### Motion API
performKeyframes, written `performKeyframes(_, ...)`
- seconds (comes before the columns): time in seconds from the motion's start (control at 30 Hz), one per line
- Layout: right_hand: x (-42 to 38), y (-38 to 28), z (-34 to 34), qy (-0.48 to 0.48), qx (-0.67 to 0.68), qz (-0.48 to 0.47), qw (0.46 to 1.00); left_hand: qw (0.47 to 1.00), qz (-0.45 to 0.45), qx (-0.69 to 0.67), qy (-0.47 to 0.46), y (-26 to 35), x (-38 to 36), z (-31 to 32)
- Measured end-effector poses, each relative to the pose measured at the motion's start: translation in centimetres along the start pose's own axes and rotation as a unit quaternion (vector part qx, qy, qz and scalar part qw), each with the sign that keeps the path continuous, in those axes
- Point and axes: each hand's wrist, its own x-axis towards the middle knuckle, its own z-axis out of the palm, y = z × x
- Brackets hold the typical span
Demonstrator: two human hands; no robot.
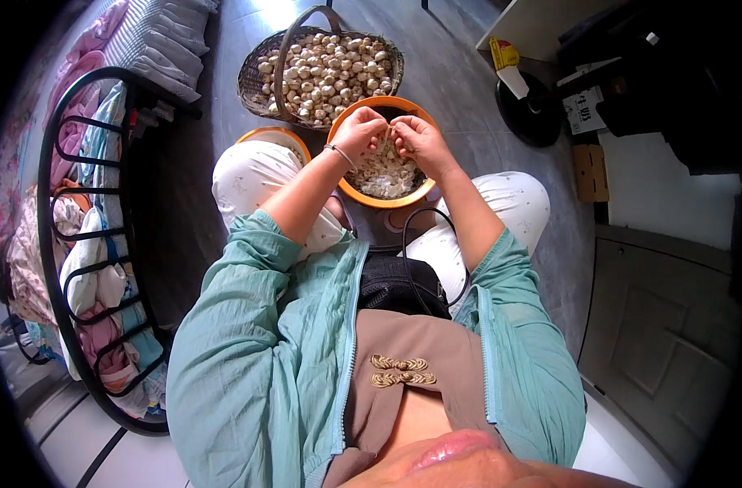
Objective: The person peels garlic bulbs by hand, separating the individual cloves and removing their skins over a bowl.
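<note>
An orange-rimmed bowl (348, 189) stands on the floor between my knees, with pale, papery peelings (383, 175) in it. Over its far half, my left hand (361, 132) and my right hand (417, 142) meet with fingers pinched together. Whatever small piece lies between the fingertips is too small to name. Just beyond the bowl is a wicker basket (249, 81) full of garlic bulbs (330, 69). A second orange-rimmed bowl (275, 132) is partly hidden behind my left knee.
A black metal bed frame (50, 220) with clothes and bedding stands at the left. On the right are a round black base (527, 110), a cardboard box (591, 172) and a panelled door (648, 317). A black bag (395, 283) rests at my lap.
</note>
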Motion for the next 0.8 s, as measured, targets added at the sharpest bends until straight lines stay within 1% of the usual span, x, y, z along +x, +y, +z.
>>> performKeyframes(0.03, 0.1, 0.0, -0.1, 0.007, 0.016, -0.014, 1.000, 0.999, -0.012, -0.032, -0.005, 0.1, -0.1, 0.0)
performKeyframes(0.07, 0.2, 0.1, -0.2, 0.014, 0.031, -0.028, 0.999, 0.999, -0.012, -0.032, -0.005, 0.2, -0.1, -0.1)
performKeyframes(0.13, 0.1, -0.3, -0.1, 0.029, 0.026, -0.036, 0.999, 0.995, -0.044, -0.091, -0.020, 0.2, -0.1, -0.3)
performKeyframes(0.17, 0.0, -0.4, -0.1, 0.044, 0.020, -0.044, 0.998, 0.995, -0.044, -0.091, -0.020, 0.1, -0.1, -0.3)
performKeyframes(0.2, -0.2, -0.7, 0.1, 0.044, 0.020, -0.044, 0.998, 0.993, -0.063, -0.097, -0.011, 0.2, -0.2, -0.2)
performKeyframes(0.23, -0.4, -1.0, 0.3, 0.021, -0.026, -0.068, 0.997, 0.991, -0.081, -0.103, -0.002, 0.2, -0.4, -0.1)
performKeyframes(0.27, -0.6, -1.2, 0.5, -0.003, -0.072, -0.091, 0.993, 0.991, -0.081, -0.103, -0.002, 0.2, -0.6, 0.0)
performKeyframes(0.33, -1.4, -1.4, 1.7, -0.029, -0.125, -0.110, 0.986, 0.978, -0.127, -0.167, -0.020, -0.3, -0.7, 0.2)
performKeyframes(0.37, -1.6, -1.6, 2.2, -0.047, -0.126, -0.133, 0.982, 0.973, -0.167, -0.156, -0.039, -0.3, -0.4, 0.2)
performKeyframes(0.4, -1.4, -1.4, 2.1, -0.047, -0.126, -0.133, 0.982, 0.973, -0.168, -0.156, -0.039, -0.4, -0.3, 0.0)
performKeyframes(0.47, -0.7, -1.0, 1.5, 0.003, -0.111, -0.155, 0.982, 0.953, -0.208, -0.204, -0.082, -0.7, -0.1, -0.5)
performKeyframes(0.5, -0.4, -1.0, 0.9, 0.016, -0.122, -0.140, 0.983, 0.942, -0.227, -0.233, -0.083, -0.5, 0.0, -0.6)
performKeyframes(0.53, -0.3, -0.8, 0.6, 0.016, -0.122, -0.140, 0.983, 0.942, -0.228, -0.233, -0.084, -0.6, 0.0, -0.7)
performKeyframes(0.6, -0.1, -0.5, 0.2, 0.064, -0.229, -0.123, 0.963, 0.965, -0.161, -0.180, -0.103, -0.4, -0.3, -0.6)
performKeyframes(0.63, -0.2, -0.2, 0.2, 0.054, -0.223, -0.082, 0.970, 0.965, -0.161, -0.180, -0.103, -0.3, -0.5, -0.4)
performKeyframes(0.7, 0.1, 0.4, 0.3, 0.050, -0.187, -0.019, 0.981, 0.985, -0.114, -0.115, -0.051, -0.4, -0.8, 0.4)
performKeyframes(0.73, 0.3, 0.7, 0.2, 0.039, -0.161, 0.007, 0.986, 0.985, -0.114, -0.116, -0.052, -0.6, -0.6, 0.5)
performKeyframes(0.8, 0.4, 0.9, 0.0, 0.027, -0.149, -0.003, 0.988, 0.990, -0.081, -0.105, -0.045, -1.0, -0.3, 0.5)
